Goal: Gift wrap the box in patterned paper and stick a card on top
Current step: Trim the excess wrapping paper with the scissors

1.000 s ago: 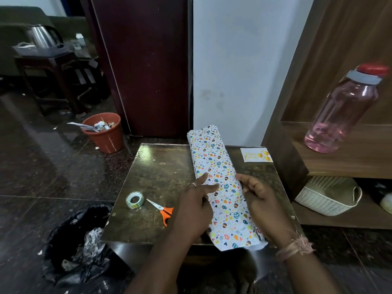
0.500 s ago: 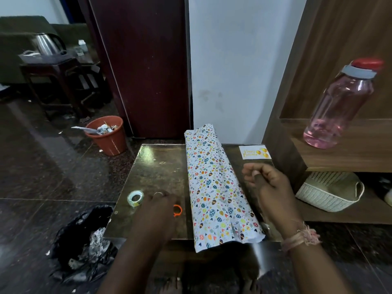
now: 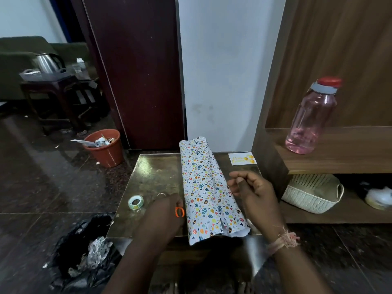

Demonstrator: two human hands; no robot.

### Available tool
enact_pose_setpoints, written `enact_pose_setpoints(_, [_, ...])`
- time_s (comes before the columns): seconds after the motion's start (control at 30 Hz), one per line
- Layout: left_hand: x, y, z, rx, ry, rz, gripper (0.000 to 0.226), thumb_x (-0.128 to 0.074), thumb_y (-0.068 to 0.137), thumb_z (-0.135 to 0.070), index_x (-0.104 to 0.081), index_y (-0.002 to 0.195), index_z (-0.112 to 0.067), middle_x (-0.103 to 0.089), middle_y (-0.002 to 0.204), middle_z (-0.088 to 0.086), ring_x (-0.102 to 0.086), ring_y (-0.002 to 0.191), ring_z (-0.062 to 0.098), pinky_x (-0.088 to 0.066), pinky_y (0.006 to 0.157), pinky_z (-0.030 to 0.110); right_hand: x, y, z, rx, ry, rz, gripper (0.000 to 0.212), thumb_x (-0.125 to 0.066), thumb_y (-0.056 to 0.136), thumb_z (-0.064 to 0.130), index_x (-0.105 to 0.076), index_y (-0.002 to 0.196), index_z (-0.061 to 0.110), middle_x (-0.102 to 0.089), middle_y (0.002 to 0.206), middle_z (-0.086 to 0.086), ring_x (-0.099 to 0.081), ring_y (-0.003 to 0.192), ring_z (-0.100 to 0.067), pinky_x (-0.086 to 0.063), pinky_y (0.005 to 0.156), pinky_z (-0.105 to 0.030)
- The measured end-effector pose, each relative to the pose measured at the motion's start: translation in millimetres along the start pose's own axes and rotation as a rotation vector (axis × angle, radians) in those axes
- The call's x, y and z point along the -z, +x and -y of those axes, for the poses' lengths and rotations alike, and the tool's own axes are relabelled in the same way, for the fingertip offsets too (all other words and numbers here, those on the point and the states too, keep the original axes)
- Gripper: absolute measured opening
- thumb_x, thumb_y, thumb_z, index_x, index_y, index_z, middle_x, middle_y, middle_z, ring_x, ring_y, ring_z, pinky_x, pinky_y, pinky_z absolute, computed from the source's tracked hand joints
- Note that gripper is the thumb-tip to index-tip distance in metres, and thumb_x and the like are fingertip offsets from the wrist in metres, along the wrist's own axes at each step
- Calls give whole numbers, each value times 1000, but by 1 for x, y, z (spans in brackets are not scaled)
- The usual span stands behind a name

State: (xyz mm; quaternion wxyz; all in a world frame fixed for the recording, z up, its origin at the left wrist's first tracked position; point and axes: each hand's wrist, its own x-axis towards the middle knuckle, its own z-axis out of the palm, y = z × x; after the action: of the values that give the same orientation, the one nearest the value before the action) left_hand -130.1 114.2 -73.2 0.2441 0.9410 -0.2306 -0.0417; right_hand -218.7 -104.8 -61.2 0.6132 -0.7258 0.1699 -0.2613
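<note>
Hands: your left hand (image 3: 163,211) covers orange scissors (image 3: 179,212), grip hidden | your right hand (image 3: 252,189) loosely curled, holding nothing, beside wrapped box (image 3: 209,194) | tape roll (image 3: 135,202) on surface (image 3: 152,175).

The left hand (image 3: 163,211) covers the scissors (image 3: 179,212) at 7 o'clock; only an orange handle loop shows, so its grip is unclear. The card (image 3: 242,158) print at 1 o'clock is too small to read.
</note>
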Motion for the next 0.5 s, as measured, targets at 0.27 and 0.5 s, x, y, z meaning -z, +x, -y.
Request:
enact_pose_setpoints(0.27, [20, -9, -30, -125, -229, -413, 18, -80, 87, -18, -73, 102, -23, -72, 93, -3, -61, 79, 9, -38, 65, 22, -12, -35, 32, -74, 95, 57, 23, -50, 103, 3, -71, 101, 13, -71, 81, -10, -61, 65, -19, -53, 57, -31])
enact_pose_setpoints(0.5, [16, -55, -72, -458, -290, -424, 43, -73, 93, -13, -56, 124, -37, -65, 116, -14, -57, 102, 1, -31, 88, -2, -24, -53, 66, -265, 270, 106, 17, -60, 101, 14, -71, 92, 5, -74, 84, -19, -71, 73, -27, -61, 68, -41])
